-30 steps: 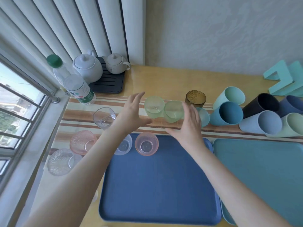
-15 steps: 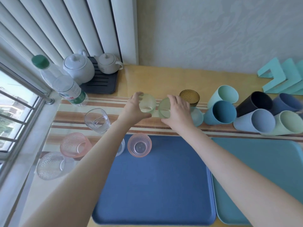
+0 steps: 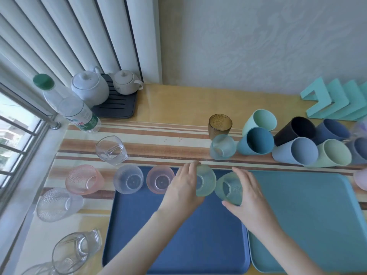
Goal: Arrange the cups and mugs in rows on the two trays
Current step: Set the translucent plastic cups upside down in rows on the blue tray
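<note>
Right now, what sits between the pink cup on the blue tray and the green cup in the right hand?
Head view: the left hand gripping a second green cup.

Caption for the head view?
Left hand grips the left green cup, right hand the right green cup, at the back of the dark blue tray.

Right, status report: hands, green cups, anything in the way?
Left hand grips left green cup, right hand grips right green cup. Both at blue tray's far edge, next to pink cup. Nothing blocks that row.
</note>
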